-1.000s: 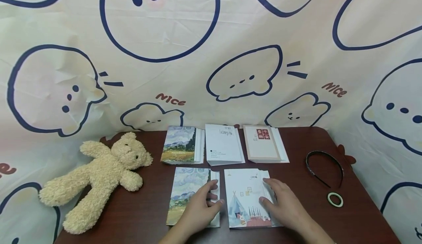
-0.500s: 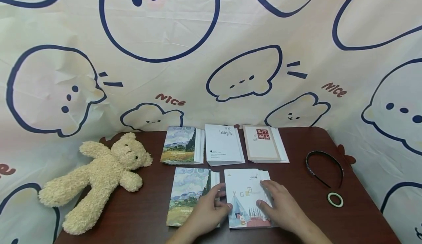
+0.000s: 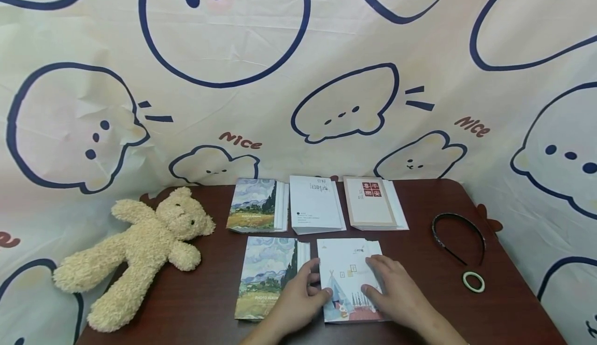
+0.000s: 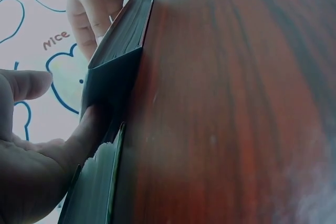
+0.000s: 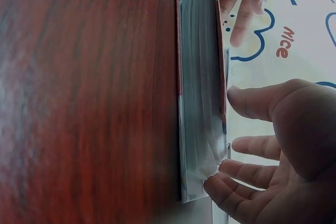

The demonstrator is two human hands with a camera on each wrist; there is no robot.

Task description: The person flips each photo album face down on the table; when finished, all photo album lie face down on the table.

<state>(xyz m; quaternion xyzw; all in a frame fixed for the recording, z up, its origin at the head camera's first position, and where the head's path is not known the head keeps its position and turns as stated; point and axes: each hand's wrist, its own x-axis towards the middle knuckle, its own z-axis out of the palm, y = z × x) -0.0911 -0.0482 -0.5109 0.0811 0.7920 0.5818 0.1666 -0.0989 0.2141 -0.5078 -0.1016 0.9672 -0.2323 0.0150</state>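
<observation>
A photo album with a blue tent on its white cover (image 3: 342,259) lies in the front row. My left hand (image 3: 300,298) is at its left side; in the left wrist view, a finger touches the dark spine (image 4: 113,74) while the thumb (image 4: 34,83) stays raised apart from the cover. At the opposite side, my right hand (image 3: 396,290) has its fingertips (image 5: 212,182) right at the page edges (image 5: 197,87), its thumb beside the cover. Partly behind the left hand lies a photo album with a painted landscape cover (image 3: 263,267).
Behind stand three more albums: a landscape one (image 3: 254,205), a white one (image 3: 314,207) and a beige one with red characters (image 3: 370,205). A teddy bear (image 3: 156,252) lies left. A black headband (image 3: 435,231) and a pale green ring (image 3: 465,285) lie right on the brown table (image 3: 196,303).
My left hand has moved right, from over the front landscape album to the tent album's left edge. My right hand has shifted slightly left along the tent album. The albums have stayed put.
</observation>
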